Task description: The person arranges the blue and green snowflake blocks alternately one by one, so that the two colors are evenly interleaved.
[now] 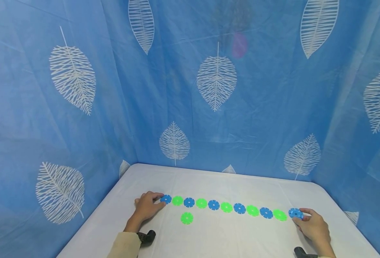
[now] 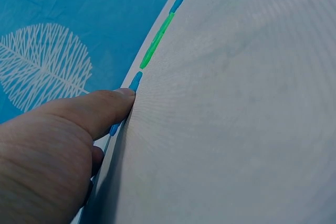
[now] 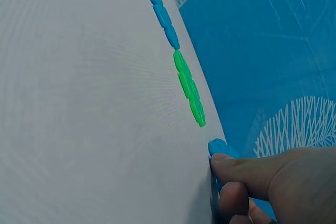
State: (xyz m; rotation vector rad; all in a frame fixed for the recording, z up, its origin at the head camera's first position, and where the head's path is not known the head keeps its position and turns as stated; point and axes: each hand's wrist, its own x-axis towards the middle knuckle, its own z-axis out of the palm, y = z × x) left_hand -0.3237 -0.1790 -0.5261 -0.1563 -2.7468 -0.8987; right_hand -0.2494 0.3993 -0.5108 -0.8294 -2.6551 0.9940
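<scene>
A row of flat, notched plastic discs, blue and green by turns, runs across the white table. At its left end my left hand [image 1: 147, 207] pinches a blue notched disc [image 1: 166, 199] between thumb and fingers, the disc lying on the cloth. My right hand [image 1: 316, 226] holds another blue notched disc [image 1: 295, 213] by its right side at the row's other end, with a gap to the neighbouring green disc [image 1: 280, 215]. In the right wrist view the right thumb [image 3: 231, 167] lies over that disc and covers much of it. One green disc [image 1: 187, 218] lies in front of the row.
The white cloth-covered table [image 1: 228, 240] reaches back to blue curtains [image 1: 190, 89] with white leaf prints, which also hang at both sides. Dark wrist mounts [image 1: 147, 237] sit by both wrists.
</scene>
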